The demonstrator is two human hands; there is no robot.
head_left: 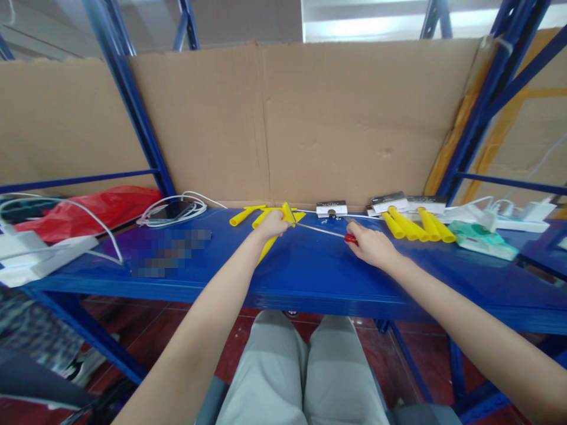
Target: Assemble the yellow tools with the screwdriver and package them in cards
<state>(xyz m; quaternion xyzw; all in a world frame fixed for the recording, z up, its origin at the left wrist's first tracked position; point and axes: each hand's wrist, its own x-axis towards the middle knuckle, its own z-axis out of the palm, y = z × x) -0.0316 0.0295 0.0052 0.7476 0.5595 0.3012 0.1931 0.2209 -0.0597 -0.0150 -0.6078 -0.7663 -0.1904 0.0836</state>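
Note:
My left hand (pixel 272 224) is closed around a yellow plastic part (pixel 289 213) with a flared end and a long piece that slants down below the fingers. In my right hand (pixel 374 245) is a screwdriver (pixel 325 231) with a red handle and a long thin metal shaft. The shaft points left, and its tip meets the yellow part or lies right by it; I cannot tell if it sits in a screw. Other yellow tubes (pixel 241 216) lie just beyond my left hand. Small bits, perhaps screws (pixel 325 222), lie near a black-and-white card (pixel 332 208).
Several yellow tapered tubes (pixel 405 227) with black-and-white cards lie at the right, beside a green plastic packet (pixel 482 239). White cable (pixel 195 206), a red bag (pixel 97 209) and a power strip (pixel 48 260) are at the left. Cardboard (pixel 332 118) backs the blue shelf (pixel 310 283).

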